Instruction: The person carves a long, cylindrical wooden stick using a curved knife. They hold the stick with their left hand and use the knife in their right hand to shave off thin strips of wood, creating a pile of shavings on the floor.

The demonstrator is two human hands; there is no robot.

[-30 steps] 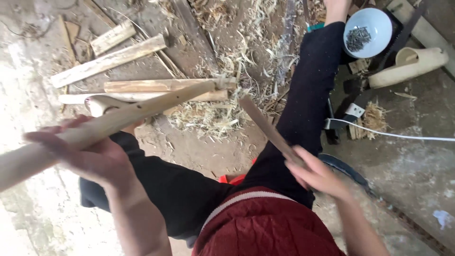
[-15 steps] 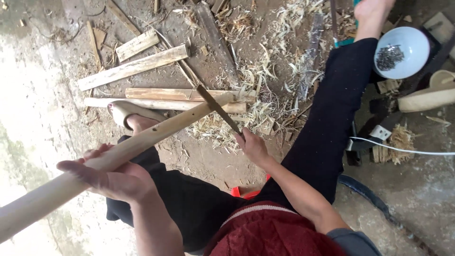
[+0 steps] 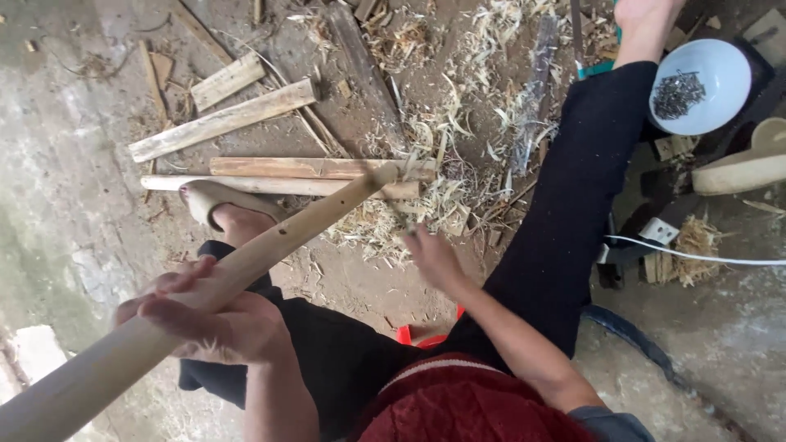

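Note:
A long pale wooden pole (image 3: 303, 229) runs from the lower left up to the middle of the head view, its far end resting among wood shavings (image 3: 458, 164). My left hand (image 3: 205, 319) is wrapped over the pole near its middle. Beyond my knee, my right hand (image 3: 434, 258) is blurred by motion. It grips a dark knife (image 3: 401, 214) whose blade sits low by the pole's far end. My legs in black trousers spread to both sides of the pole.
Wooden slats (image 3: 221, 123) and split sticks (image 3: 311, 168) lie on the dirt floor behind the pole. My sandalled foot (image 3: 221, 205) is beside them. A white bowl (image 3: 720, 57) of dark nails, a pale bamboo piece (image 3: 737, 168) and a white cable (image 3: 696, 250) sit at right.
My right hand has swung the knife down and forward, from raised near my lap to the pole's far end. My left hand keeps its hold on the pole.

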